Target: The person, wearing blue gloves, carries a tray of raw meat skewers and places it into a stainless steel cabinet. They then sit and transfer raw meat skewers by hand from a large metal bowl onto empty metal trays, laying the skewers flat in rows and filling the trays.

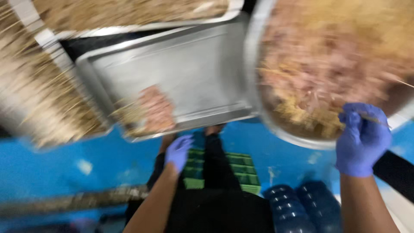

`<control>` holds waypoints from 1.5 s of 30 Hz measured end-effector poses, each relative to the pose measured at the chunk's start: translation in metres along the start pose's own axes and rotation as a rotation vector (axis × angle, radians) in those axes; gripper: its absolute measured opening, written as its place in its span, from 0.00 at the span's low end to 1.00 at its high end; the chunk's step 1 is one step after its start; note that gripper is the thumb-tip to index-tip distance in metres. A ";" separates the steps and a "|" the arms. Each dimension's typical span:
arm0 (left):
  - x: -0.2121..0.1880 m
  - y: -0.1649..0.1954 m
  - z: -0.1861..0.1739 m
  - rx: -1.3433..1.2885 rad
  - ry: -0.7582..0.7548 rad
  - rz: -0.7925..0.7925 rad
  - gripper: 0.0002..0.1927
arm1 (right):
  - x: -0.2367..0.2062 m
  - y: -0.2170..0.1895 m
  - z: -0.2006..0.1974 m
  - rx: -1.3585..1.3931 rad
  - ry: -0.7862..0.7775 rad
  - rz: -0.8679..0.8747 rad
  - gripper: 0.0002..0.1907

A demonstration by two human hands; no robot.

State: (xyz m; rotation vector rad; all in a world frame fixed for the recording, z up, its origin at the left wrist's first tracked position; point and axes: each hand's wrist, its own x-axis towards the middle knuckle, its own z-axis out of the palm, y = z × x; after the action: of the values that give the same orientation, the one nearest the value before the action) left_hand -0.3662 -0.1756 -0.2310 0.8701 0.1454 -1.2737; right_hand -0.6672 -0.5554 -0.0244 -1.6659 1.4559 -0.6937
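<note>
Two gloved hands show in my head view, and the picture is badly smeared. My right hand is closed in a fist around a thin skewer stick, at the near rim of the big round bowl heaped with pale marinated meat. The stick's long axis runs roughly left to right, its free end pointing right and slightly down, past the knuckles. The meat lies up and to the left of that hand, close by. My left hand hangs lower, below the near edge of the steel tray, fingers loosely curled and holding nothing that I can make out. The loaded skewers on the tray's near left corner sit just above it. Of the two, the right hand is nearer the bowl, the left nearer the tray. A second tray of sticks lies at far left.
</note>
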 end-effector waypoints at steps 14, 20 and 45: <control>0.079 0.203 -0.104 0.535 0.636 0.202 0.24 | -0.085 -0.083 0.594 -0.615 -0.958 -0.710 0.07; 0.128 0.258 -0.153 0.934 0.582 0.219 0.24 | -0.129 -0.077 0.663 -0.662 -0.912 -0.542 0.09; 0.140 0.227 -0.140 1.546 0.420 0.294 0.28 | -0.097 0.005 0.601 -0.302 -0.140 0.192 0.22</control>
State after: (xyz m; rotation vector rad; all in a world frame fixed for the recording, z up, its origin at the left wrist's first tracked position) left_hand -0.0712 -0.1877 -0.2925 2.3546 -0.7217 -0.7296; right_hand -0.1948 -0.3338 -0.3374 -1.7286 1.6534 -0.2547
